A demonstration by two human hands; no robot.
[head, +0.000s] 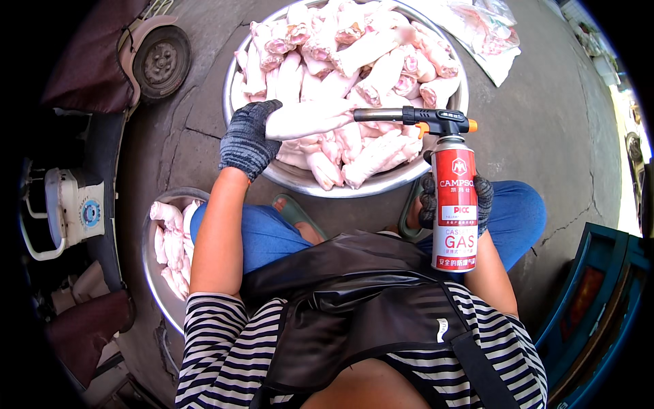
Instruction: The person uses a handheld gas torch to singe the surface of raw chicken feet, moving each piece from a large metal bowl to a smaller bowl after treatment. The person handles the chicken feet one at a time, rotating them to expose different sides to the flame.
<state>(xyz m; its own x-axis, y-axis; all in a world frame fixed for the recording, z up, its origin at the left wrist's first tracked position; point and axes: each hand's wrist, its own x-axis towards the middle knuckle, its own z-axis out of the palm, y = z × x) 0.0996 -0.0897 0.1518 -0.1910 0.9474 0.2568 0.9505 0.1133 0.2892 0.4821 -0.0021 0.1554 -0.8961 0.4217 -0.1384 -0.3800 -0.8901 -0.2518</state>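
Observation:
My left hand (250,137), in a grey and black knitted glove, grips one end of a pale pig's trotter (309,118) over a large metal basin (352,193) heaped with more pig's trotters (375,158). In my right hand (483,202), also gloved, is a gas torch (434,120) fitted on a red and white gas canister (454,204), held upright. The torch's metal nozzle points left at the trotter's far end, close to or touching it. No flame can be made out. The canister hides part of my right hand.
A second metal basin (153,276) with several trotters stands at the left, beside my knee. Beyond it are a parked vehicle's wheel (162,61) and a maroon cover (92,56). White plastic bags (485,30) lie at the upper right. A blue-green metal object (587,301) stands at the lower right.

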